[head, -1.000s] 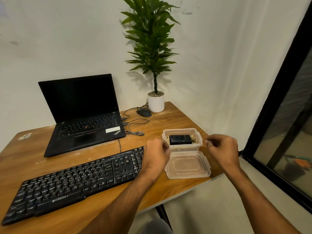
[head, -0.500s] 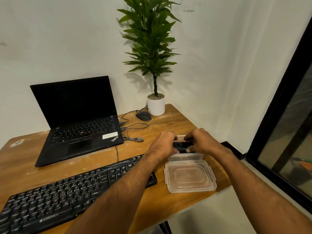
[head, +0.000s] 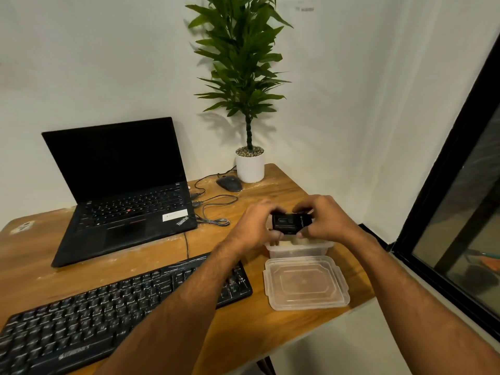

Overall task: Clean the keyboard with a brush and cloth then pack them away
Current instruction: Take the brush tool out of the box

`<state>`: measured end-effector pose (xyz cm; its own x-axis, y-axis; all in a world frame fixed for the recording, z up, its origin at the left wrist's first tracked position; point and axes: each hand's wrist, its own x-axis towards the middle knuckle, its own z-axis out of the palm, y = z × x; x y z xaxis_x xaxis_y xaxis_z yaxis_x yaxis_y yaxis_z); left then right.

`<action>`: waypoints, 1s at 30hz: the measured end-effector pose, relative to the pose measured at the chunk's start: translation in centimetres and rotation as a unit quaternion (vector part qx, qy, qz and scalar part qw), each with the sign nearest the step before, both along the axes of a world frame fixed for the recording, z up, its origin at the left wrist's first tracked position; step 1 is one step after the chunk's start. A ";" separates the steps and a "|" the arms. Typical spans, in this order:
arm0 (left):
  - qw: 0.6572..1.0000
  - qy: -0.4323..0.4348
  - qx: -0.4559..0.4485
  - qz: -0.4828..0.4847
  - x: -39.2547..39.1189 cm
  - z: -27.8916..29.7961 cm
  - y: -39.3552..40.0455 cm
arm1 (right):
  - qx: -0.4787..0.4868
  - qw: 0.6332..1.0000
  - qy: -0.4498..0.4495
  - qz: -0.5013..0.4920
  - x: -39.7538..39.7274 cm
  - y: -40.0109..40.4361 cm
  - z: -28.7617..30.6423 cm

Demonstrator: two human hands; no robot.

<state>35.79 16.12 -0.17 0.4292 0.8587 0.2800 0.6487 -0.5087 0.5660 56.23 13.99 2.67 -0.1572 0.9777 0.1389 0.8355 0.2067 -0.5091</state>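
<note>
While I stand over the wooden bench, both my hands meet at about one o'clock from the middle of my view, just above the clear plastic container. My left hand and my right hand each have their fingers curled round an end of a small black case, which I hold over the container's open top; what is inside the case I cannot tell. The container's clear lid lies flat on the bench, touching the container's near side, toward five o'clock.

The black keyboard lies slanted across the near left of the bench, at seven to eight o'clock, and my left forearm crosses over its right end. Behind it, at ten o'clock, an open black laptop shows a dark screen. At twelve o'clock a white pot with a tall green plant stands in the far corner against the white wall, with a dark mouse just beside it and its cable looped between laptop and hands.

The bench's right edge runs close beside the lid and container. Beyond it, at three o'clock, pale floor lies before a black-framed window. Bare wood shows between laptop and keyboard.
</note>
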 end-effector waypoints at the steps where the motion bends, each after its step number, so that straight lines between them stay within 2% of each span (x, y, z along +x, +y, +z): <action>1: 0.999 -0.037 -0.003 -0.011 -0.6 0.2 -0.2 | 0.003 1.000 0.023 0.006 -0.3 -0.3 0.5; 4: 0.981 -0.174 -0.069 -0.044 -2.9 1.0 -1.5 | -0.025 0.993 0.115 0.031 -1.3 -1.6 1.8; 6: 0.967 -0.230 -0.094 -0.046 -4.6 1.5 -2.8 | -0.067 0.973 0.213 0.061 -2.2 -2.8 2.2; 10: 0.942 -0.313 -0.115 -0.033 -7.9 2.3 -6.0 | -0.151 0.886 0.436 0.057 -5.2 -4.5 2.1; 14: 0.920 -0.373 -0.118 -0.029 -11.1 2.6 -9.0 | -0.255 0.808 0.529 0.044 -9.3 -6.0 1.7; 18: 0.883 -0.450 -0.131 -0.023 -14.2 2.6 -11.6 | -0.305 0.733 0.605 0.068 -13.4 -7.4 1.3; 22: 0.872 -0.472 -0.127 -0.016 -17.4 2.2 -13.6 | -0.327 0.719 0.610 0.059 -17.4 -8.7 0.7; 30: 0.889 -0.444 -0.114 0.019 -22.0 1.9 -15.7 | -0.321 0.779 0.536 0.058 -22.9 -10.5 1.1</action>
